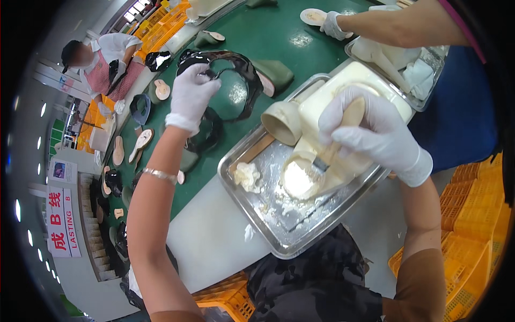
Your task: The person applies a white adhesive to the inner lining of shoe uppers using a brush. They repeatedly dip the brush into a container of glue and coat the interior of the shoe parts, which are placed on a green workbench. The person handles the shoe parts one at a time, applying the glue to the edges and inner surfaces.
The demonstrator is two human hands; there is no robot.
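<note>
My left hand (194, 97), in a white glove, is closed on the rim of a glossy black shoe upper (244, 80), which forms an open loop over the green belt. A wooden-handled brush (351, 115) is gripped in my gloved right hand (370, 131). Its bristle end points down into a cut-open plastic container (316, 185) of white paste. This container lies in a metal tray (281, 244), beside a beige cup (280, 124) and a white plastic jug (343, 78). Paste smears and a crumpled white lump (247, 177) mark the tray's bottom.
Green shoe lasts (276, 72), insoles (140, 145) and black uppers lie along the green belt (257, 29). Across it stands a co-worker (104, 64) in a red apron. Another person's gloved hand (333, 26) holds an insole at upper right. Orange crates (472, 214) stack at lower right.
</note>
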